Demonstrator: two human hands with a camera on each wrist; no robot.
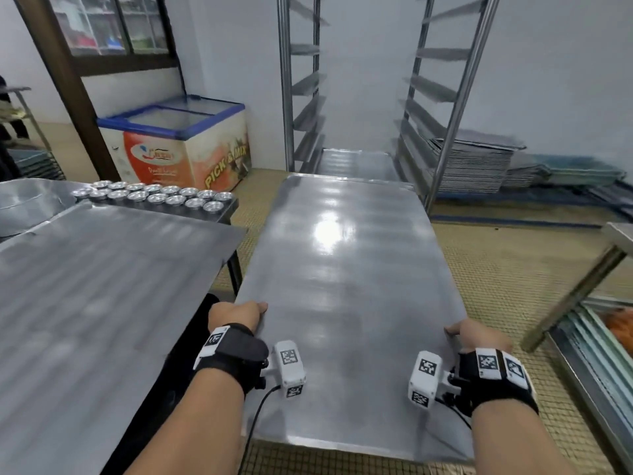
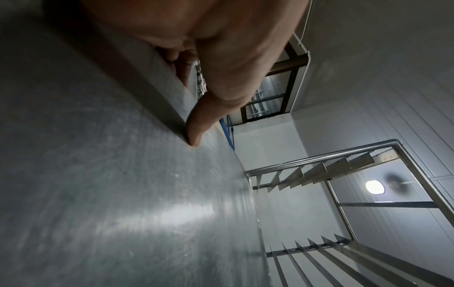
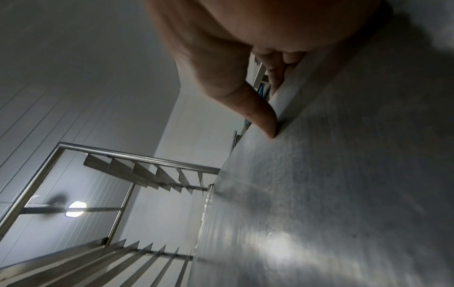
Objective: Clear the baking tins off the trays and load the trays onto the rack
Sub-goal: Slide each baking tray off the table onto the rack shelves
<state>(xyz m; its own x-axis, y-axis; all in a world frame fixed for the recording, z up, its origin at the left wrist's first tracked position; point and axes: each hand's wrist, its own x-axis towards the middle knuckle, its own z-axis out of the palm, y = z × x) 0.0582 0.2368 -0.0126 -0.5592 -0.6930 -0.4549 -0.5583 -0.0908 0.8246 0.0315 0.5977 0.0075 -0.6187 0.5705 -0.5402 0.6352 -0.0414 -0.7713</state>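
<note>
A large bare metal tray (image 1: 346, 269) is held level in the air, its far end pointing at the steel rack (image 1: 442, 108). My left hand (image 1: 239, 311) grips the tray's left rim, thumb (image 2: 196, 128) on top and fingers curled under. My right hand (image 1: 474, 334) grips the right rim the same way, thumb (image 3: 265, 120) pressed on the edge. The rack's angled side rails (image 2: 319, 174) show in both wrist views beyond the tray (image 3: 343, 194). Several small round baking tins (image 1: 154, 195) stand in rows at the far end of the table to my left.
A steel table (image 1: 85, 303) runs along my left. A chest freezer (image 1: 181, 142) stands behind it. A tall stack of trays (image 1: 476, 162) sits on the floor right of the rack. Another table's leg (image 1: 575, 296) and shelf are at the right.
</note>
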